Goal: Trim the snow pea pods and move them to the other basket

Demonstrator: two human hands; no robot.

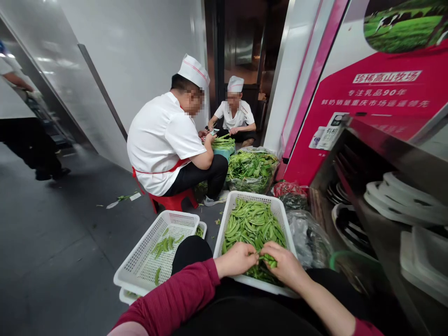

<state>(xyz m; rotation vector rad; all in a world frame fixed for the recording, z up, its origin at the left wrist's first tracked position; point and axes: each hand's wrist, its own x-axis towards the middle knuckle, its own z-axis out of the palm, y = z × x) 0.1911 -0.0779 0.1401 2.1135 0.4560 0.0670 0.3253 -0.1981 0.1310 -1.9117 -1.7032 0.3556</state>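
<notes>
Both angled inward, the left hand (237, 259) pinches with bent fingertips at green pods (269, 260) that the right hand (285, 266) grips in curled fingers, while heaped pods (254, 221) lie just beneath and beyond those fingers in a white basket (258, 197).

My left arm (168, 301) slants inward, its maroon sleeve (199, 280) reaching almost to the wrist, while my right forearm (324, 296) is bare. My left hand (237, 259) and right hand (285, 266) nearly meet, fingers (252, 257) curled into a pinch on each. My left knee (191, 252) is bent.
</notes>
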